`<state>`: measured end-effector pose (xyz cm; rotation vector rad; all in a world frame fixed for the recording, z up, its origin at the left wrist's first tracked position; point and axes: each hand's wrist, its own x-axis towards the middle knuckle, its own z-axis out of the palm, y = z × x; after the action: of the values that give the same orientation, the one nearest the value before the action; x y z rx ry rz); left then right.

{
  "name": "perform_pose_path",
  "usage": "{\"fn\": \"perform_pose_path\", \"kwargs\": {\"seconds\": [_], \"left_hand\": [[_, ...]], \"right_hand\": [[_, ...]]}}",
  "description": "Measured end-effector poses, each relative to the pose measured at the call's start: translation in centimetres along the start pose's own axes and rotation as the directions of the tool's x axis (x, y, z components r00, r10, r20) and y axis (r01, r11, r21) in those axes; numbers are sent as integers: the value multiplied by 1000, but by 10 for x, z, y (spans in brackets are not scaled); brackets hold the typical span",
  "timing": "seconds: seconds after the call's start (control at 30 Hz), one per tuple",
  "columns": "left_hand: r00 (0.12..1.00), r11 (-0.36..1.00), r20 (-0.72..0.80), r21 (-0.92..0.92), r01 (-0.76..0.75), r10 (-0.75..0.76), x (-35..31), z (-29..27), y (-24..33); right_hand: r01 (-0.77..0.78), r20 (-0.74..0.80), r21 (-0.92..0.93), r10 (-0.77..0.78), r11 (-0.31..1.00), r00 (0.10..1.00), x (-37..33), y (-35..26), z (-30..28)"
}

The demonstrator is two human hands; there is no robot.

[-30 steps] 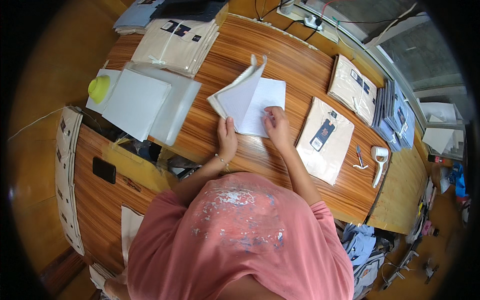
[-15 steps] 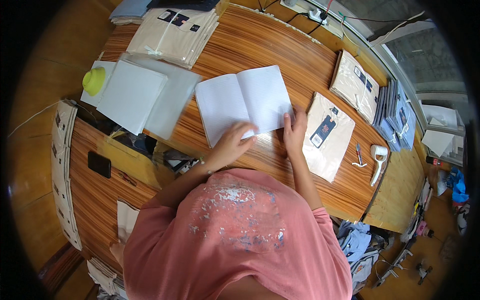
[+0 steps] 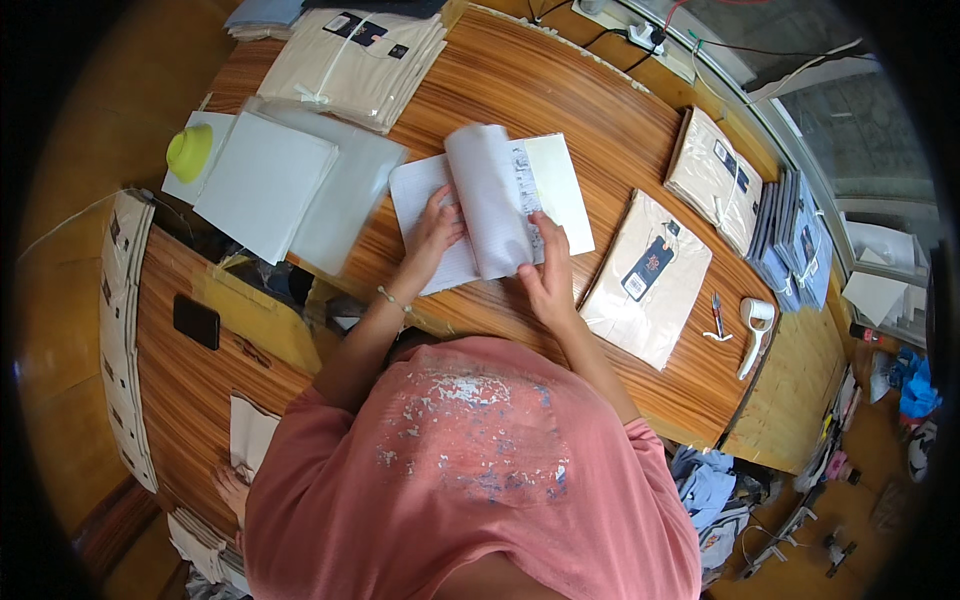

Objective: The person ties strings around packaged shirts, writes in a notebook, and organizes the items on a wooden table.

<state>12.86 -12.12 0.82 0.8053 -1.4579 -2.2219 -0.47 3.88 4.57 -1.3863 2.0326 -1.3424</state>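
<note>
An open notebook [image 3: 562, 190] lies on the wood-grain table in front of me. A sheaf of lined pages [image 3: 478, 195] stands curled up from its middle, showing a page with dark writing and a pale blank page at the right. My left hand [image 3: 437, 228] rests on the left-hand page, its fingers spread against the sheaf's left side. At the sheaf's lower right edge, my right hand [image 3: 548, 268] holds the pages, thumb near the bottom corner and fingers farther up. To its right lies a bagged beige garment [image 3: 655, 290] with a dark tag.
White sheets [image 3: 265, 185], clear plastic sleeves [image 3: 365, 165] and a yellow-green bowl-shaped object [image 3: 188, 150] lie left. Bagged garments [image 3: 345, 65] are stacked behind. A lint roller [image 3: 757, 325] and small snips [image 3: 716, 315] lie right. Another person's hand [image 3: 232, 488] touches beige cloth lower left, below a black phone [image 3: 196, 321].
The notebook's pages, lying flat before, are now lifted and curled leftward, uncovering a written page. My left hand has moved up onto the left page; my right hand has moved left onto the pages.
</note>
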Motion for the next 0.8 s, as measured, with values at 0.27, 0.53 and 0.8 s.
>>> {"fn": "perform_pose_path", "kwargs": {"seconds": [0.27, 0.53, 0.8], "left_hand": [[972, 912, -107, -378, 156, -211, -3, -5, 26], [992, 977, -63, -189, 94, -107, -6, -12, 12], [721, 586, -250, 769, -257, 646, -11, -13, 30]], "right_hand": [[-10, -21, -50, 9, 999, 1000, 21, 22, 11], [-126, 242, -80, 142, 989, 960, 24, -30, 15], [-186, -440, -534, -83, 825, 894, 13, 40, -53]]}}
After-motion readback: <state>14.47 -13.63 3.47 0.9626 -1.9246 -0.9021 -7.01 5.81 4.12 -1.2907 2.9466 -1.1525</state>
